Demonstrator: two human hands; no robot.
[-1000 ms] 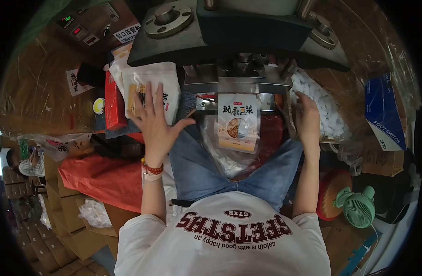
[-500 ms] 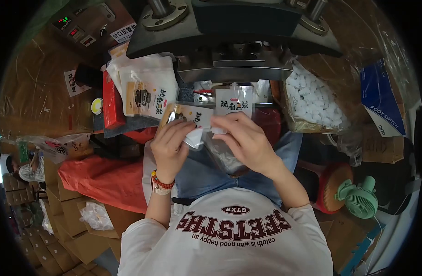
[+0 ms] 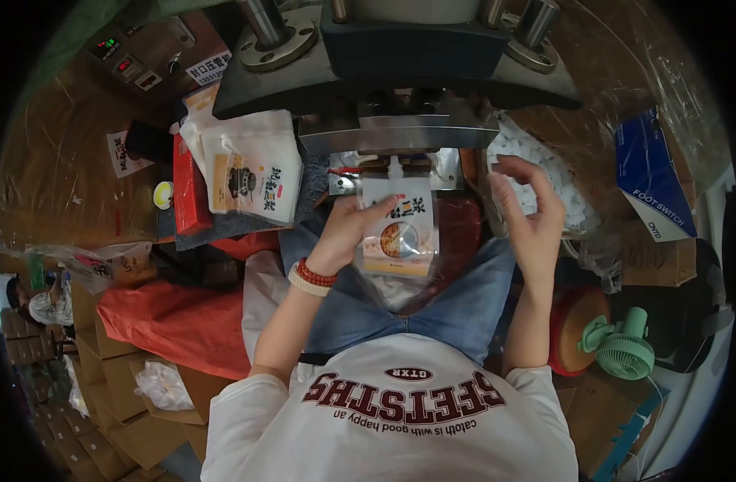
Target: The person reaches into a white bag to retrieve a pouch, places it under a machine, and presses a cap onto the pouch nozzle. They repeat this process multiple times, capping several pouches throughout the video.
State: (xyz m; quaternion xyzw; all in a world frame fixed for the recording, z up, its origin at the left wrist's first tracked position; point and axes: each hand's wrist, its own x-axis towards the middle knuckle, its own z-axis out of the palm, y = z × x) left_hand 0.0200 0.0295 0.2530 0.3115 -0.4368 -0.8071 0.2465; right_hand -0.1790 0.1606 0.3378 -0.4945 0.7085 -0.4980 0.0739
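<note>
The left hand (image 3: 344,233) has moved away from the front of the stack of pouches and is now at the press. Half a second ago it held a printed pouch at a slant beside the right hand, with another pouch under the press. Now a white, glossy plastic pouch with black lettering and a round window (image 3: 398,233) is in place there, its lettered face toward the camera. Its top edge reaches the near edge of the silver metal plate (image 3: 446,167), and a small white plastic spout (image 3: 395,169) stands up from the middle of that edge. The left thumb is laid across the pouch's upper left front and the other fingers are bent behind it, so the pouch is pinched between them.

The right hand (image 3: 536,213) has left the pouch and is raised over the left edge of the cardboard tray (image 3: 491,210) of loose white plastic spouts (image 3: 564,185). Its thumb and forefinger curve toward each other with a small gap at the tips; I cannot tell whether a spout is between them.

The stack of white printed pouches (image 3: 255,173) remains near the right edge of the dark grey felt mat (image 3: 223,230), beside a bright red box (image 3: 191,189).
</note>
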